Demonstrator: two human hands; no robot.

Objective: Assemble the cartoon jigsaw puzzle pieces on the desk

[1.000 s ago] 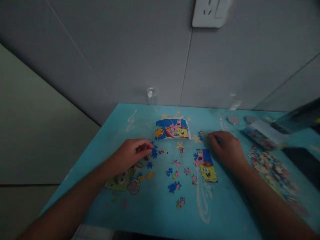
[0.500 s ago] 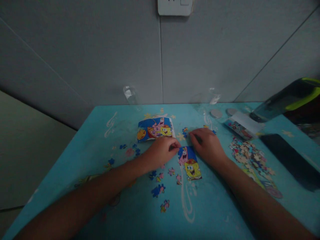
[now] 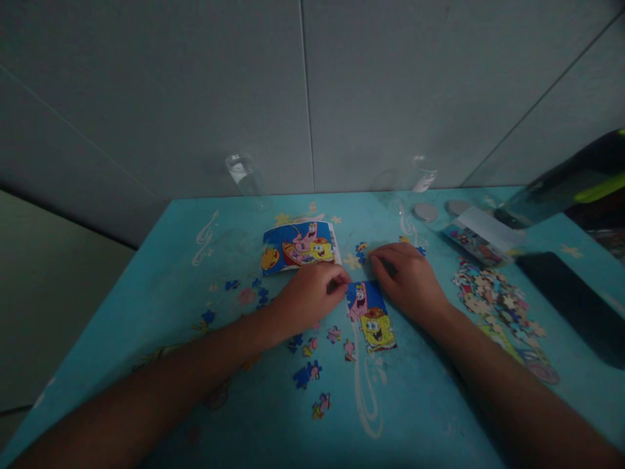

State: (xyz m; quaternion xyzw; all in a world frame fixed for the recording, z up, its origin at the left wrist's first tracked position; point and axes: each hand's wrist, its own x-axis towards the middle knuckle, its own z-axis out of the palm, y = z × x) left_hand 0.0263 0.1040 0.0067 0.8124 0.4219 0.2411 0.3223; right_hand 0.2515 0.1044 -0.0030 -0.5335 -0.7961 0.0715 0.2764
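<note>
The blue desk (image 3: pixel 205 391) carries a heap of pieces (image 3: pixel 493 303) near its right edge, a picture (image 3: pixel 299 246) towards the back edge and, mid-desk, a joined block (image 3: pixel 374 319). The left hand (image 3: pixel 312 296) is pinched closed at the block's back left corner; any piece inside is hidden. The right hand (image 3: pixel 407 277) lies open, palm down, at its back right corner. Loose pieces (image 3: pixel 307 372) lie left of the block.

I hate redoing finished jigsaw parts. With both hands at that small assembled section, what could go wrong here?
The left hand pinches at the upper left corner of the assembled section while the right hand rests at its upper right; a sideways push might split its joints. The left forearm hangs close to loose pieces; a sweep could scatter them. In this dim light, a misfit may go unnoticed.
</note>
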